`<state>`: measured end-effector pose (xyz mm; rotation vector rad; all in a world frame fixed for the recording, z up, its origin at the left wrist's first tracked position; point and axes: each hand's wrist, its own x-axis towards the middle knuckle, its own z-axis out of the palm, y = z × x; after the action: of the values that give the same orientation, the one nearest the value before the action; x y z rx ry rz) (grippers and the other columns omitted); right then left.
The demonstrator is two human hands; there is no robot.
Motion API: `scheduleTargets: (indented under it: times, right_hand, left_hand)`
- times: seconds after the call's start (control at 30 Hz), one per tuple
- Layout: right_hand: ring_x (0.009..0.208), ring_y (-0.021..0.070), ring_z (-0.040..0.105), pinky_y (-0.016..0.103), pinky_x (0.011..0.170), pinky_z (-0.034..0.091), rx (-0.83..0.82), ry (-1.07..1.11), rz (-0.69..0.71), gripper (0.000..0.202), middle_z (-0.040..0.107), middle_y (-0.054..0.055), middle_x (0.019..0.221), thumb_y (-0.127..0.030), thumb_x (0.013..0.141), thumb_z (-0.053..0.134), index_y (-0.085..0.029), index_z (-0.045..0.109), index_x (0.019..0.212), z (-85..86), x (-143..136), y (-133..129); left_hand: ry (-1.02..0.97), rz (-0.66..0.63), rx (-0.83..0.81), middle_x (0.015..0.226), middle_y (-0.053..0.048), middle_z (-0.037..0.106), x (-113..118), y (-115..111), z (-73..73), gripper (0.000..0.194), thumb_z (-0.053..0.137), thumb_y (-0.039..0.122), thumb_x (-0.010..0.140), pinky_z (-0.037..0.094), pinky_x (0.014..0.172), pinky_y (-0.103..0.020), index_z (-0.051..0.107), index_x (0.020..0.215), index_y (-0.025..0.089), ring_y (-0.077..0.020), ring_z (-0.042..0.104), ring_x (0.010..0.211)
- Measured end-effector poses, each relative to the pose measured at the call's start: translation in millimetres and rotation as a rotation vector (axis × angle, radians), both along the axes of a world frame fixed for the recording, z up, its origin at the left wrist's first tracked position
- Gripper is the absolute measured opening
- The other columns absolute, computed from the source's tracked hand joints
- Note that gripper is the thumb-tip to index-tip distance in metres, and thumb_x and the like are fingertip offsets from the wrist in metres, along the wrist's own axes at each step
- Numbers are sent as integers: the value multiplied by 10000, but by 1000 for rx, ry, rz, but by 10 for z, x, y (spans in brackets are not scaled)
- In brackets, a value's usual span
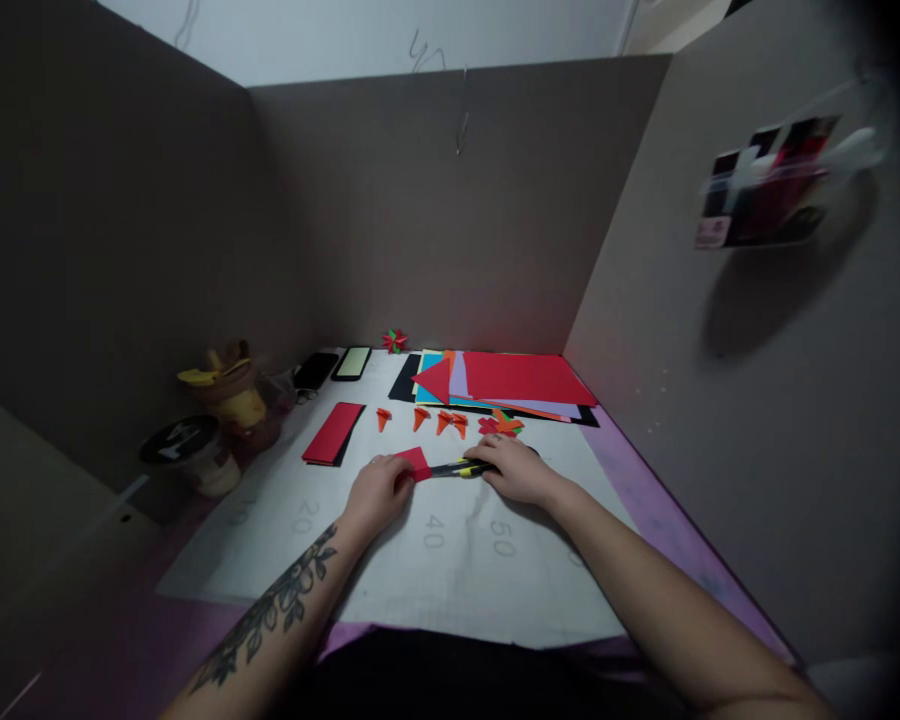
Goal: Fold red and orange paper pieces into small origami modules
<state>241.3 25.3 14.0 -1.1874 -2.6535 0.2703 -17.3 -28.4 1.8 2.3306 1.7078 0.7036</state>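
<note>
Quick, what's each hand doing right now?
Left hand: partly curled, fingers holding the red paper at its edge.
Right hand: curled over the scissors, holding them by the handles.

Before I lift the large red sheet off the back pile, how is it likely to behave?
The large red sheet looks like thin paper or card, so it's probably light and may sag if lifted by one corner. It lies loosely over other sheets, including a lilac one, so pushing could drag or fan them too.
</note>
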Motion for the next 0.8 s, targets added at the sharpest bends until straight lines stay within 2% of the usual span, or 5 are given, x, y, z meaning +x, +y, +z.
scheduleTargets:
  times: [0.23, 0.8]
  right_hand:
    - [1004, 218, 482, 326, 815, 336, 50, 4, -110, 427, 569, 65, 1054, -116, 767, 529, -261, 567, 1167, -4, 60, 54]
    - [1008, 229, 475, 330, 817, 334, 38, -15, -130, 414, 564, 73, 1073, -131, 774, 526, -258, 561, 1166, -24, 14, 46]
  left_hand:
    - [27, 21, -6, 767, -36, 627, 11, -5, 10, 68, 538, 176, 782, 367, 654, -268, 604, 767, 190, -176, 536, 759]
    - [48, 9, 22, 725, -31, 597, 3, -7, 4, 155, 552, 253, 810, 334, 617, -270, 532, 669, 191, -171, 507, 707]
